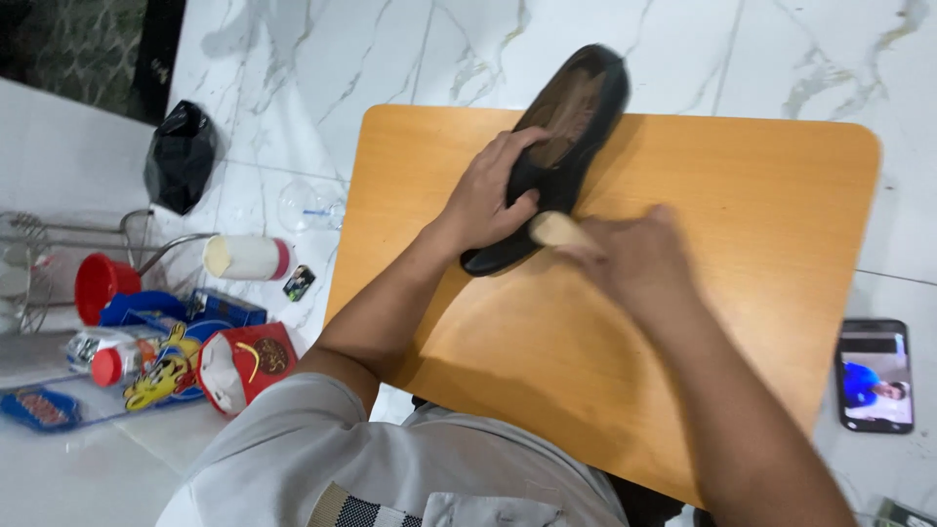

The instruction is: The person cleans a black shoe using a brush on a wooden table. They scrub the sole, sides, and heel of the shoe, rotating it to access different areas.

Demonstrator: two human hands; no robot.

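Gripping a black leather slip-on shoe (561,146) with a brown lining, the left hand (488,195) wraps over its side, fingers curled across the upper and thumb pressed against the near edge, so the hand is clamped on the shoe. The shoe lies on its side on an orange-brown wooden tabletop (761,244), its toe pointing away from the person and its heel just under the left wrist.

The right hand (634,259) is blurred; it is closed around a pale wooden brush handle (558,230), whose rounded end sticks out toward the left hand and touches the lower side of the shoe. Whether bristles meet the leather cannot be told.

Well to the right of the right forearm, off the table on the white marble floor (390,49), lies a black smartphone (875,375) with its screen lit. Far to the left of the left elbow sit a red cardboard carton (244,366), a white plastic bottle with a red cap (247,257) lying on its side, a red plastic cup (101,283), a crumpled black plastic bag (181,156) and a wire rack (59,244). A clear glass (307,207) lies between the bottle and the table edge.
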